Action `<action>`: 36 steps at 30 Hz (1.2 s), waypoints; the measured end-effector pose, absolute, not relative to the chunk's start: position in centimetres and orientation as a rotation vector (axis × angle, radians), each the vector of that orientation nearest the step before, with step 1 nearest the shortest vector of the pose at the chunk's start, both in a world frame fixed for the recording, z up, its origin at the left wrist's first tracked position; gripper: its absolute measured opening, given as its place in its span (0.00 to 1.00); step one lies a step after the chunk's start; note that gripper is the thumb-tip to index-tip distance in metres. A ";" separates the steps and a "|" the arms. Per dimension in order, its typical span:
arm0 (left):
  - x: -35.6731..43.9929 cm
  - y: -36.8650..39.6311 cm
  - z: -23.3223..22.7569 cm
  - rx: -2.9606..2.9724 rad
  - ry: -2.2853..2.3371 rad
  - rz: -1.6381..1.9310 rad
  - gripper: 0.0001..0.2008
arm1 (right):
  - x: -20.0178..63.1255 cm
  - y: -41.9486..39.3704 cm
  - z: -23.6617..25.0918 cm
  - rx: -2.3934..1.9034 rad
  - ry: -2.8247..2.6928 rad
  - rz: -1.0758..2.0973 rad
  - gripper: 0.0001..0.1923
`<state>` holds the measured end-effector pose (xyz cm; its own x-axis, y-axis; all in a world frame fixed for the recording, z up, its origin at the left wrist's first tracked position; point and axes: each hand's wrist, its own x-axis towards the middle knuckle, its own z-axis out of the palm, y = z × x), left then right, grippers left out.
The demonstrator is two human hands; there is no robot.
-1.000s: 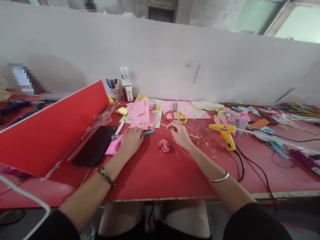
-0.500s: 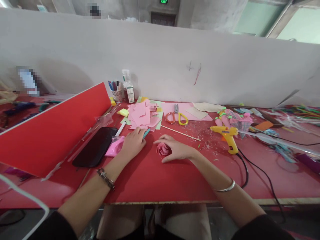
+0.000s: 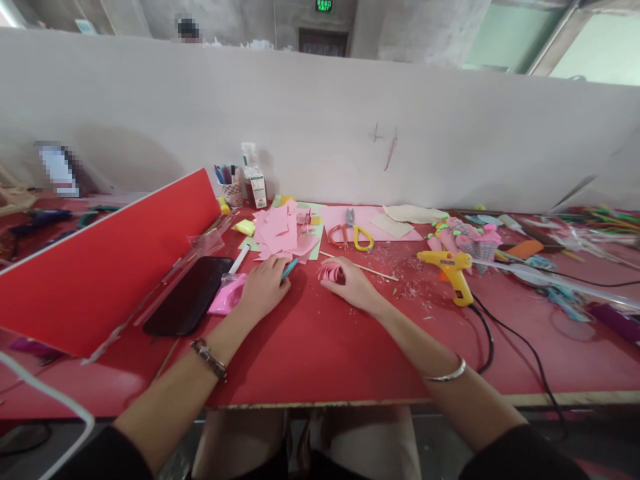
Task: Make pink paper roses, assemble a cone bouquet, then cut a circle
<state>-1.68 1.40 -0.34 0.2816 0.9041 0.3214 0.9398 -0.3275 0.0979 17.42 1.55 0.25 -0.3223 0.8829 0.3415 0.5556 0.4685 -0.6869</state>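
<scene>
The right hand [image 3: 350, 283] is laid on the red table [image 3: 310, 347] with its fingers closed around a pink curled paper piece [image 3: 331, 272], which sits at the fingertips near the middle of the table. The left hand [image 3: 263, 287] is curled around a teal pen [image 3: 289, 268], the tip poking out past the knuckles. A pink pouch [image 3: 227, 295] is touched by the heel of that hand, and a black phone [image 3: 189, 293] is found just beside it. A pile of pink paper scraps [image 3: 283, 230] is seen right behind both hands. 1 thin wooden stick [image 3: 360, 267] is laid past the right hand, with scissors [image 3: 353, 232] further back and a yellow glue gun [image 3: 450, 270] off to the right.
</scene>
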 end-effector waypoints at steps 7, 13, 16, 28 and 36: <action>-1.5 1.2 -0.2 -2.399 -1.906 -0.364 0.15 | 17.7 1.8 0.2 -1.403 -1.855 0.609 0.20; -0.9 0.8 -0.2 -2.689 -1.688 -0.417 0.12 | 17.9 2.1 -0.4 -1.384 -1.847 0.544 0.20; -0.3 0.4 -0.3 -2.785 -1.573 -0.393 0.10 | 18.0 2.3 -0.7 -1.344 -1.844 0.506 0.20; -2.3 2.7 1.7 -2.386 -1.899 -0.482 0.15 | 18.0 2.0 0.0 -1.376 -1.910 0.497 0.17; -3.0 6.5 2.7 -2.554 -2.028 0.025 0.17 | 18.3 1.9 0.2 -1.450 -1.939 0.531 0.18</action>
